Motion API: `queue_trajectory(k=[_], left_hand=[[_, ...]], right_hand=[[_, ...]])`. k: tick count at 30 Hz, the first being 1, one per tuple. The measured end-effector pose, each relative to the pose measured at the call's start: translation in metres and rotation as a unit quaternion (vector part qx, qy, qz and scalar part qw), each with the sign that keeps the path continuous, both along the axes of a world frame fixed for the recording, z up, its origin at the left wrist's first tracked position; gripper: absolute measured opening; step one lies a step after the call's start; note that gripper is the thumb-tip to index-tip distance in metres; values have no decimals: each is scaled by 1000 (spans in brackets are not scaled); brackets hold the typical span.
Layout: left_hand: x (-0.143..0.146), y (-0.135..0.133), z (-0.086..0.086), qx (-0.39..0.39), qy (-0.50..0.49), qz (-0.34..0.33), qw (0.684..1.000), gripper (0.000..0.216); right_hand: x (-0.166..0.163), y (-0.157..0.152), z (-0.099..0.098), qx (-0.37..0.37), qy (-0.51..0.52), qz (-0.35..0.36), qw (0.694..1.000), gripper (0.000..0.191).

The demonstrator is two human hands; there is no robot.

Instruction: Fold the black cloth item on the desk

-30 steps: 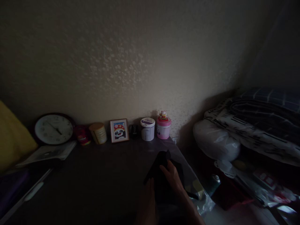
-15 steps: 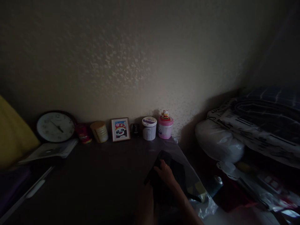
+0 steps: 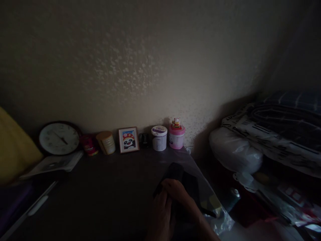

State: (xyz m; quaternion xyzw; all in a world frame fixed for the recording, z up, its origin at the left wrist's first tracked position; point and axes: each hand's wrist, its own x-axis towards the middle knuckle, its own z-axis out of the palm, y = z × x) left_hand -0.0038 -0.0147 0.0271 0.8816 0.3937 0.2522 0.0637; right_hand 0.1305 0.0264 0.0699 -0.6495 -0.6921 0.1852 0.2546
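The room is very dim. A dark piece of cloth [image 3: 187,182] lies at the right end of a dark table [image 3: 100,194]. My right hand [image 3: 179,194] rests on it with fingers curled over its left edge. My left hand [image 3: 160,216] comes up from the bottom edge beside the cloth, fingers close together against it. Whether either hand truly grips the cloth is hard to see in the gloom.
Along the wall stand a round clock [image 3: 59,138], a red tin [image 3: 89,145], a tan jar [image 3: 106,142], a framed panda picture [image 3: 128,139], a white tub [image 3: 158,138] and a pink tub [image 3: 176,137]. Bags and bedding [image 3: 271,134] pile up at right. A yellow cushion [image 3: 12,150] sits far left.
My right hand slid back toward me and leftward over the cloth. My left hand rose further into view beside it. The cloth's raised tip has flattened.
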Motion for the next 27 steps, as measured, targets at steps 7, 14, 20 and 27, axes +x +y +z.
queue_trajectory(k=[7, 14, 20, 27], left_hand=[[3, 8, -39, -39, 29, -1, 999, 60], [14, -2, -45, -47, 24, 85, 995, 66], [23, 0, -52, -88, 45, 123, 987, 75], [27, 7, -57, -166, 54, 108, 979, 71]], right_hand=[[2, -15, 0, 74, -16, 33, 997, 28], [28, -13, -11, 157, -59, 57, 984, 28], [55, 36, -24, 158, -88, 47, 982, 28], [90, 76, -25, 107, -171, 15, 979, 31]])
